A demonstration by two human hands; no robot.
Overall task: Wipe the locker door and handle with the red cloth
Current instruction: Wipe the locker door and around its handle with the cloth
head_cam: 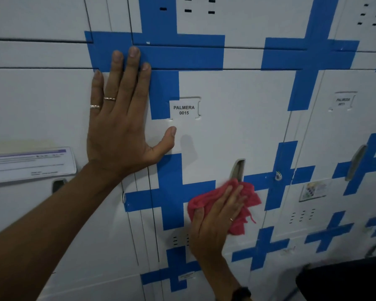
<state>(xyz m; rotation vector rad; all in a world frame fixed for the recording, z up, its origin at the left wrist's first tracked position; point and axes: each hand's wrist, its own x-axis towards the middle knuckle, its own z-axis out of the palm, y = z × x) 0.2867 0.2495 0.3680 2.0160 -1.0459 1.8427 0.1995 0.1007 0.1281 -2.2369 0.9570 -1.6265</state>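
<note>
A white locker door (230,131) with blue cross markings carries a label reading PALMERA 0015. Its recessed metal handle (238,169) sits low on the door, just above the red cloth (204,200). My right hand (215,220) presses the crumpled red cloth flat against the door below the handle, the cloth's top edge touching the handle's lower end. My left hand (119,118) lies flat with fingers spread on the door's upper left corner, fingertips on the blue marking, holding nothing.
Neighbouring lockers surround this one: one at right with its own handle (356,161), a keyhole (278,175) and a sticker (314,190). A plastic-sleeved paper notice (28,164) hangs on the left locker. A dark object fills the bottom right corner (345,281).
</note>
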